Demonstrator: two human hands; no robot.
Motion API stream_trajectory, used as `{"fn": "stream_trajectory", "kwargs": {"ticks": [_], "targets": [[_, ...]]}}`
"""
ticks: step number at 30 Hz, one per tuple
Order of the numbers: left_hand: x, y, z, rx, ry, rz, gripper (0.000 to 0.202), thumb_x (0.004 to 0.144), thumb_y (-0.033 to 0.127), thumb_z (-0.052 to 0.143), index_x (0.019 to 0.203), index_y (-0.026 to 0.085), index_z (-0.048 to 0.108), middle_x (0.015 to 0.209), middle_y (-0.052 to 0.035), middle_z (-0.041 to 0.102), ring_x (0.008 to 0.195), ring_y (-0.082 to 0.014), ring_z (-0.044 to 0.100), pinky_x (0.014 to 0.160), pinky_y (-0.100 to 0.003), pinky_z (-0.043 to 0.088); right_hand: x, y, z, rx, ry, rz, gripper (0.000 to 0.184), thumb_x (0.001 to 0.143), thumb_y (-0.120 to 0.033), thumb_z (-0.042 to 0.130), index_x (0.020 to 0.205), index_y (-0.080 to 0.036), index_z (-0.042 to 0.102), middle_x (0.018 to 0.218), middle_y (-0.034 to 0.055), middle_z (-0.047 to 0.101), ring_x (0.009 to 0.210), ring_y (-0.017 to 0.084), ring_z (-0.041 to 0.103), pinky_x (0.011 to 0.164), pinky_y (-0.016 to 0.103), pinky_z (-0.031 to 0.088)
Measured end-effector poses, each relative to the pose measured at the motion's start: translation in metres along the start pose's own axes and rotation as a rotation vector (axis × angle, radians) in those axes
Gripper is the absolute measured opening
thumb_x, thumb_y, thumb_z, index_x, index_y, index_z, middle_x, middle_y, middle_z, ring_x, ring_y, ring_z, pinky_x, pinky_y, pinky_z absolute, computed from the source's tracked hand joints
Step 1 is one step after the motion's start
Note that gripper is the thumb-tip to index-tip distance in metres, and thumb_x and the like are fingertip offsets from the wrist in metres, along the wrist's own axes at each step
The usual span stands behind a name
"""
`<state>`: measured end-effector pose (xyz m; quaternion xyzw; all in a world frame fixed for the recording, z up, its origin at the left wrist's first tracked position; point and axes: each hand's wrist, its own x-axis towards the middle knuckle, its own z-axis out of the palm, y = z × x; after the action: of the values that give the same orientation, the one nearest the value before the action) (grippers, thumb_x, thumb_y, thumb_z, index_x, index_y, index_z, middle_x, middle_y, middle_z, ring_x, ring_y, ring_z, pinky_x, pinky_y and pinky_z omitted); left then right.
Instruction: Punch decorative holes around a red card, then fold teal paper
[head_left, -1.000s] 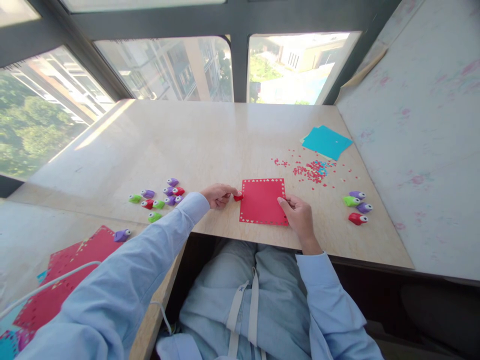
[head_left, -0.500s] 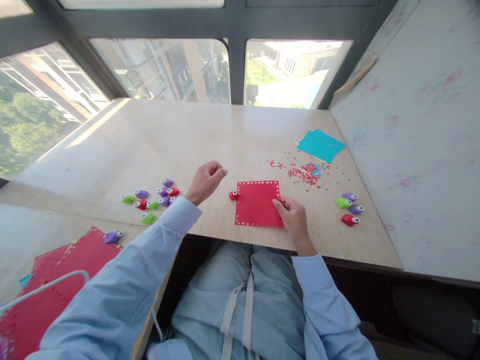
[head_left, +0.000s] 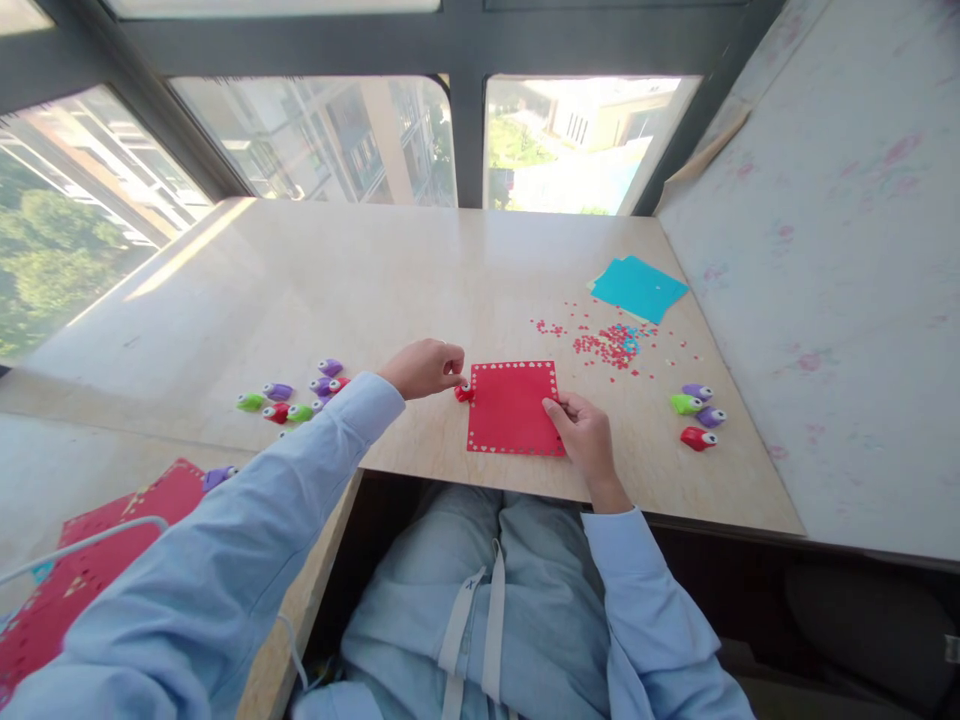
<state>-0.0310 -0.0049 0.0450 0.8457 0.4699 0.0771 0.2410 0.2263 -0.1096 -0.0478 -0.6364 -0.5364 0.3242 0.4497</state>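
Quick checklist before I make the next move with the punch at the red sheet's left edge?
1. Right hand grips the red sheet: ok, pinching its right edge.
2. Punch at the left edge: ok, it meets the paper there.
3. Paper seated deep enough in the punch: cannot tell.
4. Left hand pressing the punch: cannot tell; fingertips are at its top.
5. Right edge fully visible: not ok, fingers cover part.
6. Confetti off the sheet: ok.
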Motion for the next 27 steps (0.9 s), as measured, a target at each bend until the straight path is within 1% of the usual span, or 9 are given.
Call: {"fn": "stream_trajectory", "kwargs": {"ticks": [6, 10, 13, 15, 17, 19, 21, 24, 27], "targets": [[0.01, -0.005, 0.005, 0.109, -0.041, 0.022, 0.016, 0.076, 0.023, 0.07, 0.066, 0.018, 0.059, 0.06, 0.001, 0.057, 0.057, -0.0121, 0.046, 0.056, -0.026, 0.026, 0.0, 0.0, 0.0, 0.001, -0.004, -0.017, 0.034, 0.086, -0.048, 0.06, 0.09, -0.016, 0.074, 0.084, 0.0077, 0.075, 0.071, 0.021, 0.066, 0.068, 0.031, 0.05], [0.011, -0.008, 0.014, 0.241, -0.08, 0.041, 0.017, 0.075, 0.012, 0.062, 0.062, 0.018, 0.053, 0.058, 0.0012, 0.053, 0.055, -0.0119, 0.041, 0.055, -0.027, 0.023, -0.001, -0.003, 0.0, 0.005, -0.001, -0.012, 0.033, 0.086, -0.046, 0.06, 0.089, -0.016, 0.074, 0.082, 0.0072, 0.074, 0.069, 0.021, 0.065, 0.067, 0.031, 0.049], [0.006, -0.016, 0.023, 0.235, -0.096, 0.039, 0.018, 0.073, 0.009, 0.058, 0.059, 0.018, 0.05, 0.056, 0.002, 0.05, 0.053, -0.0113, 0.038, 0.054, -0.028, 0.023, -0.001, -0.004, -0.001, 0.012, 0.003, -0.004, 0.032, 0.086, -0.046, 0.06, 0.088, -0.017, 0.074, 0.082, 0.0069, 0.075, 0.069, 0.021, 0.065, 0.068, 0.032, 0.049], [0.0, -0.022, 0.028, 0.161, -0.027, 0.002, 0.018, 0.076, 0.016, 0.059, 0.061, 0.018, 0.05, 0.056, 0.002, 0.051, 0.053, -0.011, 0.04, 0.054, -0.027, 0.025, -0.001, -0.004, 0.0, 0.022, 0.005, 0.003, 0.032, 0.086, -0.046, 0.061, 0.088, -0.017, 0.074, 0.083, 0.0069, 0.075, 0.07, 0.021, 0.066, 0.068, 0.032, 0.05], [-0.006, -0.027, 0.03, 0.094, 0.095, -0.047, 0.017, 0.08, 0.023, 0.06, 0.065, 0.018, 0.053, 0.058, 0.0014, 0.054, 0.054, -0.0109, 0.043, 0.054, -0.025, 0.029, -0.001, -0.003, 0.0, 0.033, 0.003, 0.006, 0.031, 0.085, -0.046, 0.062, 0.088, -0.017, 0.073, 0.083, 0.0069, 0.074, 0.07, 0.021, 0.066, 0.067, 0.032, 0.05], [-0.013, -0.028, 0.03, 0.074, 0.214, -0.041, 0.015, 0.083, 0.028, 0.058, 0.072, 0.017, 0.057, 0.062, 0.0001, 0.057, 0.056, -0.0117, 0.047, 0.056, -0.025, 0.033, -0.001, -0.002, 0.001, 0.037, 0.007, 0.008, 0.031, 0.085, -0.046, 0.062, 0.088, -0.017, 0.073, 0.082, 0.0067, 0.074, 0.069, 0.021, 0.066, 0.067, 0.031, 0.05], [-0.018, -0.024, 0.028, 0.092, 0.259, 0.051, 0.014, 0.085, 0.029, 0.056, 0.082, 0.017, 0.062, 0.066, -0.0015, 0.061, 0.059, -0.0132, 0.052, 0.059, -0.026, 0.038, -0.001, -0.001, 0.001, 0.028, 0.012, 0.011, 0.031, 0.085, -0.046, 0.063, 0.087, -0.017, 0.073, 0.081, 0.0064, 0.074, 0.069, 0.021, 0.065, 0.067, 0.031, 0.05], [-0.021, -0.015, 0.022, 0.093, 0.254, 0.239, 0.02, 0.083, 0.02, 0.051, 0.095, 0.016, 0.066, 0.078, -0.0046, 0.069, 0.068, -0.0152, 0.061, 0.066, -0.027, 0.045, -0.001, 0.0, 0.001, 0.013, 0.015, 0.017, 0.031, 0.085, -0.047, 0.063, 0.089, -0.017, 0.073, 0.081, 0.0061, 0.074, 0.069, 0.02, 0.065, 0.067, 0.032, 0.05], [-0.021, -0.011, 0.016, 0.07, 0.272, 0.372, 0.03, 0.081, 0.009, 0.044, 0.095, 0.017, 0.07, 0.091, -0.0066, 0.075, 0.081, -0.0165, 0.068, 0.076, -0.029, 0.05, -0.002, 0.0, 0.0, 0.019, 0.01, 0.018, 0.031, 0.085, -0.047, 0.063, 0.09, -0.018, 0.073, 0.082, 0.006, 0.074, 0.069, 0.021, 0.066, 0.068, 0.032, 0.051]]}}
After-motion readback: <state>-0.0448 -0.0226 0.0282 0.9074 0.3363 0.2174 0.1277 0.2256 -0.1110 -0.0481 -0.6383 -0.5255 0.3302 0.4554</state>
